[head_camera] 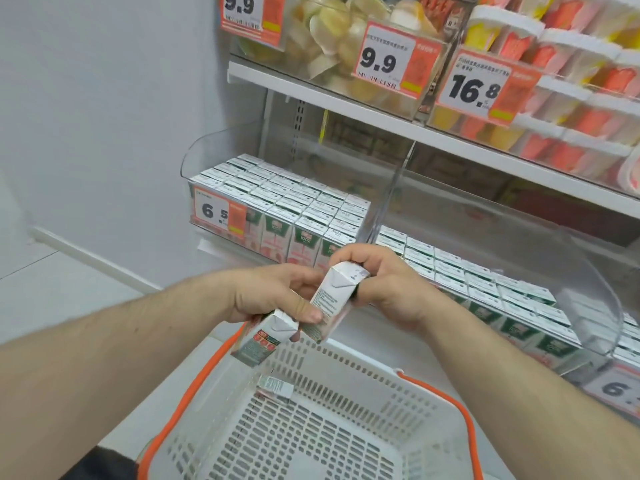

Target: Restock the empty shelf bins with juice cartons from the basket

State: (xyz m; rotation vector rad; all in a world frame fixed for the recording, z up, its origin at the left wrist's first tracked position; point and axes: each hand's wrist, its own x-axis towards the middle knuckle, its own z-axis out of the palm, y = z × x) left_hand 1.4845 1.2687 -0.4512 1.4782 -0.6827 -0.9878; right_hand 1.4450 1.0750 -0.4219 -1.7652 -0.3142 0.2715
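Nearest, one carton [275, 386] lies in the basket [349, 372]. Above it, the left grip [273, 294] pinches a carton [263, 336], and the right grip [388, 289] clasps another [334, 296]. Beyond, shelf bins [491, 289] hold rows of cartons.
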